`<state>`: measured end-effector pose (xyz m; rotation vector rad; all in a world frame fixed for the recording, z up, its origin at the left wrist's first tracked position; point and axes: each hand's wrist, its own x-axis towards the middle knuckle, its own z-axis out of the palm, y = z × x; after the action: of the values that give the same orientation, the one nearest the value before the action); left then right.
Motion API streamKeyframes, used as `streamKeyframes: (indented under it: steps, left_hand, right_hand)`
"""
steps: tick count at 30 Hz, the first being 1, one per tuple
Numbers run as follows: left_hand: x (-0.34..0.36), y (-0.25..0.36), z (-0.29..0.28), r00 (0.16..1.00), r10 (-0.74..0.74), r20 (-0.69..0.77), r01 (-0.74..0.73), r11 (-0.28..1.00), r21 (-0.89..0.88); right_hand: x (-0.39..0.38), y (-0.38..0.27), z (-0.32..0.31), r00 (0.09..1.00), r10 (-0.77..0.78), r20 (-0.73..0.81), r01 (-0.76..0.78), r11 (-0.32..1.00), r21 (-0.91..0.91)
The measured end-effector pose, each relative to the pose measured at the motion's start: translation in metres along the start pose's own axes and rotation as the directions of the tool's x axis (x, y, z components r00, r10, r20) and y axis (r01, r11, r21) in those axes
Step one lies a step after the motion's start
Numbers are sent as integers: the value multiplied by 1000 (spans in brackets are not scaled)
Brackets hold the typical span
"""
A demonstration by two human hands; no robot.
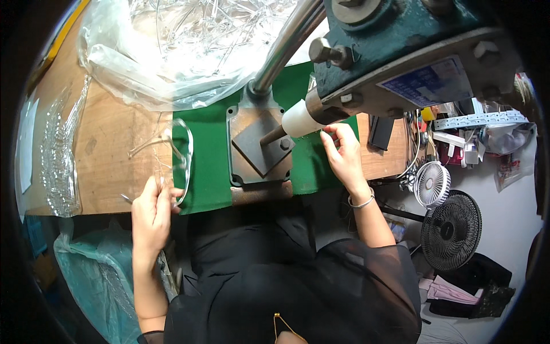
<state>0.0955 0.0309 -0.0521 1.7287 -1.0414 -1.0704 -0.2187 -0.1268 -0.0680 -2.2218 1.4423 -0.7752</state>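
Clear specs (190, 148) in L hand (152, 213); R hand (346, 156) nr press (395, 37).

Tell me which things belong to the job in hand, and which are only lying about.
Seems part of the job:
clear frame, in the left hand
press machine, near the right hand
green cloth, under the press
bag of clear pieces

Seems only lying about:
white fan
black fan
pink cloth

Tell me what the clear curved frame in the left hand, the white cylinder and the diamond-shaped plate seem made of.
Clear curved frame: probably glossy plastic, since it is see-through with bright highlights.
White cylinder: likely satin-finished plastic, given its smooth, even, milky surface.
Diamond-shaped plate: apparently metal, possibly steel, judging by its dull grey, worn face and crisp edges.
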Motion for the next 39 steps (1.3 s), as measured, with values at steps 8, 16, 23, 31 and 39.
streamKeyframes:
  steps: [8, 16, 23, 31, 39]
  left_hand:
    - [8, 63, 33, 1000, 19, -21, -27, 343, -939]
    - [5, 84, 77, 918, 389, -78, -301, 554, -776]
    - [-11, 71, 86, 908, 181, 379, 162, 681, -714]
    - [-15, 68, 86, 854, 151, 498, 368, 502, -783]
    - [-14, 72, 84, 812, 155, 562, 443, 462, -768]
  right_hand:
    - [-11, 18, 38, 985, 172, 2, -170, 973, 157]
    - [-5, 26, 43, 999, 49, 0, -49, 995, 90]
    - [-1, -69, -26, 976, -129, 177, 58, 932, 357]
    - [5, -111, -20, 825, -513, 239, 328, 778, 536]
    - [4, -110, -22, 819, -540, 195, 355, 743, 568]
